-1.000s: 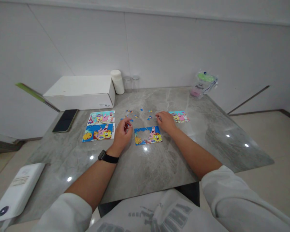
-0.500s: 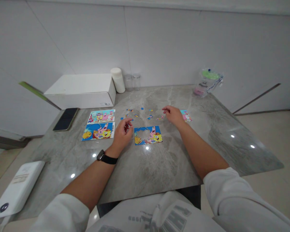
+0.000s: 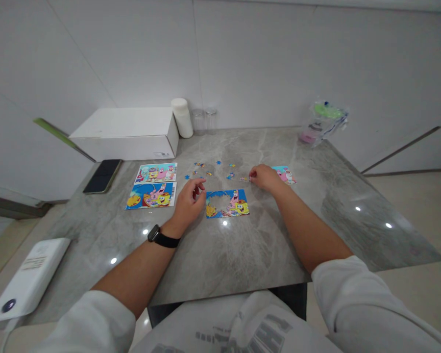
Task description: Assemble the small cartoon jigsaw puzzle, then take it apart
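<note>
A jigsaw puzzle (image 3: 238,208) with a cartoon picture lies flat in front of me, with a grey gap in its upper left part. My left hand (image 3: 189,201) rests at its left edge, fingers loosely curled and apart, with nothing visible in them. Beyond the puzzle, small loose puzzle pieces (image 3: 231,175) are scattered on the table. My right hand (image 3: 263,177) is at the right end of this scatter, fingertips pinched together on a small puzzle piece (image 3: 250,179) that they mostly hide. Other pieces lie just left of those fingertips.
Two cartoon picture cards (image 3: 150,196) lie left of my left hand. Another card (image 3: 287,175) is partly behind my right hand. Farther out are a phone (image 3: 103,176), white box (image 3: 125,142), white bottle (image 3: 183,118), clear jars (image 3: 210,121), plastic bag (image 3: 321,125) and power bank (image 3: 31,277).
My right hand has lowered to the table and its fingers have closed at the rightmost loose pieces. My left hand stays beside the puzzle. The view has shifted slightly.
</note>
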